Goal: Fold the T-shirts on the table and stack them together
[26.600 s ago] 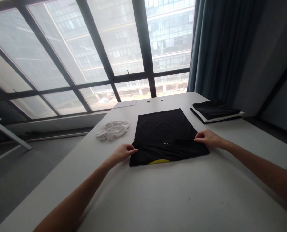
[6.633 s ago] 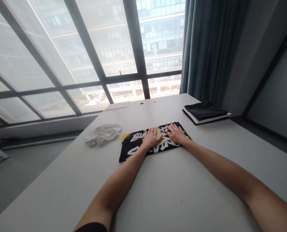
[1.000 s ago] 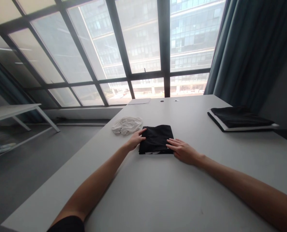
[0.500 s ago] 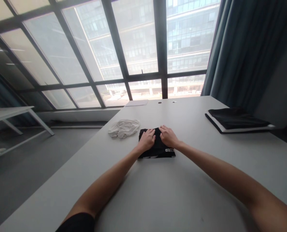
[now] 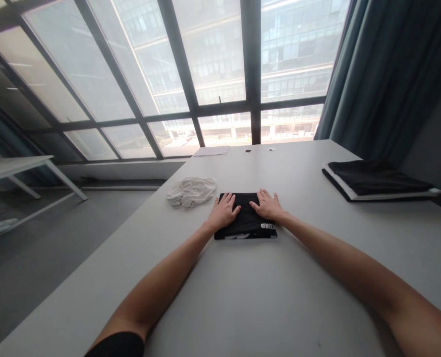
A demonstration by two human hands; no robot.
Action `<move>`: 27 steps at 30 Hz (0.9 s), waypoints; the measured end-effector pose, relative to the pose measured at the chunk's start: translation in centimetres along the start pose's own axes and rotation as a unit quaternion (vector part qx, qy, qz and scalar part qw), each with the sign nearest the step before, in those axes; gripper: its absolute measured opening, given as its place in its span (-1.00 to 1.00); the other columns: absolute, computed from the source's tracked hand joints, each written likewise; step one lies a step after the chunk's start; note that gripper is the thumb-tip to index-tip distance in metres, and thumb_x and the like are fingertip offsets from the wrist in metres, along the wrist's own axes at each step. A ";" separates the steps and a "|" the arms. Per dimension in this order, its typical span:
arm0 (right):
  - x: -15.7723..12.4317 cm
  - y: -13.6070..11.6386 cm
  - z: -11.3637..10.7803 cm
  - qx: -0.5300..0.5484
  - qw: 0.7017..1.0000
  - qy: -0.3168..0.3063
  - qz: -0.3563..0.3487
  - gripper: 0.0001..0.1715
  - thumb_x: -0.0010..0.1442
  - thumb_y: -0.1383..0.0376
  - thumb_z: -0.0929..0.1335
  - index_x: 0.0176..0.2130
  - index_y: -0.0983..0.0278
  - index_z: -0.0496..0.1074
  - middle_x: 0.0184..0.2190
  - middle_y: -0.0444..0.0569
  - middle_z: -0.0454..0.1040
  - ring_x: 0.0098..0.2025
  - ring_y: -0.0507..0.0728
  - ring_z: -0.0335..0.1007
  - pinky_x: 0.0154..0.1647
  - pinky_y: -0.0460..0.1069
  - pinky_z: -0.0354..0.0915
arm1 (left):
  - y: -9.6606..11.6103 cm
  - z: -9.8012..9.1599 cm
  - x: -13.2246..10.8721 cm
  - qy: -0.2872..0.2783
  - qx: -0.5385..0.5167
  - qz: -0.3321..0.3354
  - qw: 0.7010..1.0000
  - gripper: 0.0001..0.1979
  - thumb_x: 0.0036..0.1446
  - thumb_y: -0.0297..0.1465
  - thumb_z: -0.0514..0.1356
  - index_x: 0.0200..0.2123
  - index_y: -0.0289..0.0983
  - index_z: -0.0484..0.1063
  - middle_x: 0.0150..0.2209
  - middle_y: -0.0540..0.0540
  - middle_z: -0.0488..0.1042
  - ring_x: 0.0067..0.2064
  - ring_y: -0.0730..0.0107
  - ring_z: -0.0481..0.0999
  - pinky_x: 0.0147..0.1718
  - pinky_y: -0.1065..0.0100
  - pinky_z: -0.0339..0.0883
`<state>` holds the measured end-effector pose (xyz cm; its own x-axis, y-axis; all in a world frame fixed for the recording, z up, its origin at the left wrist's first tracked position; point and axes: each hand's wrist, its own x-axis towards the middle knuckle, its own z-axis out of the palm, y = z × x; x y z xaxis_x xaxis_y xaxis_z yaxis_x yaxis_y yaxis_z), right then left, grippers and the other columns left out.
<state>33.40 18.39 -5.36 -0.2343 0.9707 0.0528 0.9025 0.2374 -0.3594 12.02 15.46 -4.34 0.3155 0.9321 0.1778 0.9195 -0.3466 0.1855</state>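
Observation:
A folded black garment [image 5: 246,220] with white lettering near its right front corner lies flat on the white table [image 5: 243,287]. Its kind is hard to tell in this folded shape. My left hand [image 5: 223,212] rests palm down on its left side, fingers spread. On the right side my right hand [image 5: 267,205] lies flat too, thumb pointing inward. Both hands press on the cloth without gripping it. Just left of the garment is a crumpled white cloth [image 5: 191,192], apart from my left hand.
Toward the right edge lies a stack of folded black and white cloths [image 5: 380,179]. A thin pale sheet [image 5: 211,151] is at the table's far end by the window. A second white table [image 5: 16,166] stands to the left, and a dark curtain [image 5: 372,74] hangs on the right.
My hands have moved apart, from near the middle of the folded garment toward its left and right sides, and the fingers have spread. The view has shifted slightly.

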 end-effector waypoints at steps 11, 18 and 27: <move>-6.2 -2.9 0.1 0.007 0.975 0.065 -0.210 -0.26 0.42 0.03 0.12 0.42 0.35 0.08 0.45 0.14 0.00 0.49 0.23 -0.23 0.45 0.23 -0.26 | -0.2 0.1 -0.1 -0.022 0.011 -0.010 1.000 -0.40 0.39 -0.18 0.00 0.41 -0.26 0.10 0.46 -0.24 -0.02 0.48 0.04 -0.15 0.37 -0.15 -0.28; -9.1 -1.2 0.5 0.016 0.984 0.022 -0.175 -0.27 0.43 0.04 0.12 0.40 0.38 0.14 0.44 0.18 0.01 0.49 0.26 -0.19 0.44 0.24 -0.19 | -0.5 0.0 0.2 -0.020 -0.015 -0.010 1.000 -0.41 0.39 -0.15 0.01 0.40 -0.22 0.13 0.46 -0.21 -0.01 0.48 0.03 -0.15 0.38 -0.13 -0.32; -1.2 -1.1 -1.1 0.017 0.996 0.055 -0.072 -0.28 0.42 0.09 0.14 0.40 0.41 0.10 0.46 0.21 -0.04 0.49 0.29 -0.22 0.43 0.33 -0.22 | -1.9 0.2 0.9 0.000 -0.052 -0.061 0.997 -0.39 0.39 -0.17 0.00 0.41 -0.32 0.11 0.45 -0.30 -0.02 0.47 -0.04 -0.09 0.37 -0.03 -0.18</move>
<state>33.09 17.01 -3.98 -0.3176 0.9253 0.2074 0.8488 0.3749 -0.3727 10.59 16.95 -4.71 0.2029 0.9681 0.1472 0.9216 -0.2396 0.3053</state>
